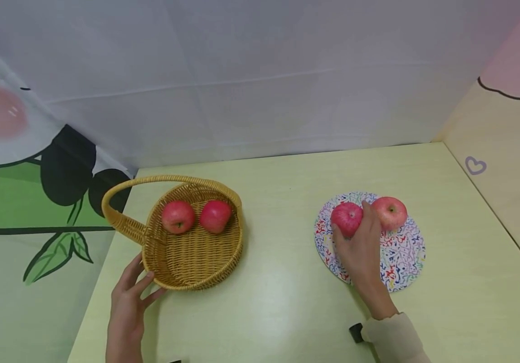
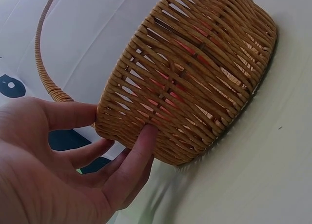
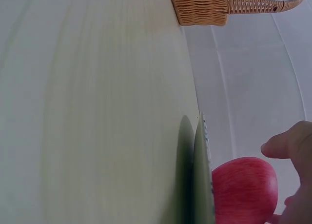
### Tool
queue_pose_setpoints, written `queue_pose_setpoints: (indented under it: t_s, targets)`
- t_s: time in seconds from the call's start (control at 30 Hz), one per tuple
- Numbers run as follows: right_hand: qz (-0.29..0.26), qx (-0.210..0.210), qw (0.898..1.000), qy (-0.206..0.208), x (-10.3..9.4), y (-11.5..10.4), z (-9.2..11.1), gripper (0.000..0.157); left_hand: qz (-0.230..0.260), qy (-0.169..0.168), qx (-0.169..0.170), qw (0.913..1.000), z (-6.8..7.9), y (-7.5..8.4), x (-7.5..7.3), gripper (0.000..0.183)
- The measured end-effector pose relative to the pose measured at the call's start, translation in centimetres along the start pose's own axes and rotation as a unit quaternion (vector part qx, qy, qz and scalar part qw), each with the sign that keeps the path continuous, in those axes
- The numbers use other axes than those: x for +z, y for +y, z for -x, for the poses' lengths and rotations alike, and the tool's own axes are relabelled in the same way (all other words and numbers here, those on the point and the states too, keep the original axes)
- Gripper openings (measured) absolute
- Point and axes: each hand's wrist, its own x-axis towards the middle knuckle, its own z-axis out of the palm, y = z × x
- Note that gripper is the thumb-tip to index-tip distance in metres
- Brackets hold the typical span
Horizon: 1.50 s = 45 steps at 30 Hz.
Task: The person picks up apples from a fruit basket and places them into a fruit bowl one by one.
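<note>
My left hand is at the near left side of a round wicker basket. Its fairly straight fingers touch the woven wall, as the left wrist view shows. Two red apples, one at left and one at right, lie inside. My right hand reaches over a patterned round plate, with thumb and fingers spread about a red apple. In the right wrist view a gap shows between a fingertip and that apple. Another apple lies just right of the hand.
The basket's tall handle leans out over the left edge of the pale table. A light cloth wall rises behind the table. Printed panels stand at the left and right.
</note>
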Motion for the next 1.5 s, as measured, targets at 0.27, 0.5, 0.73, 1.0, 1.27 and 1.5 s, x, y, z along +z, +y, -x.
queue_pose_setpoints:
  t_s: [0.27, 0.5, 0.73, 1.0, 1.27, 1.5]
  targets:
    - [-0.012, -0.034, 0.999, 0.017, 0.0, -0.2, -0.1, 0.096, 0.005, 0.002, -0.003, 1.0000, -0.1, -0.1, -0.1, 0.062]
    - [-0.023, -0.070, 0.997, 0.031, 0.1, -0.4, -0.3, 0.094, 0.004, -0.002, 0.006, 1.0000, -0.1, -0.2, -0.1, 0.062]
    - [-0.051, -0.125, 0.990, 0.040, 0.2, -0.7, -0.6, 0.092, -0.002, -0.001, 0.004, 1.0000, -0.1, -0.1, -0.1, 0.062]
    - [-0.096, -0.197, 0.976, 0.006, 0.4, -1.4, -0.5, 0.093, 0.000, -0.004, 0.009, 1.0000, 0.1, -0.1, 0.0, 0.062]
    - [-0.157, -0.276, 0.947, -0.038, 0.7, -1.9, -0.4, 0.090, 0.001, -0.003, 0.008, 1.0000, 0.1, -0.1, 0.0, 0.062]
    - [-0.184, -0.323, 0.924, -0.088, 1.0, -2.9, -0.5, 0.085, 0.001, 0.002, -0.003, 1.0000, 0.1, 0.0, 0.1, 0.061]
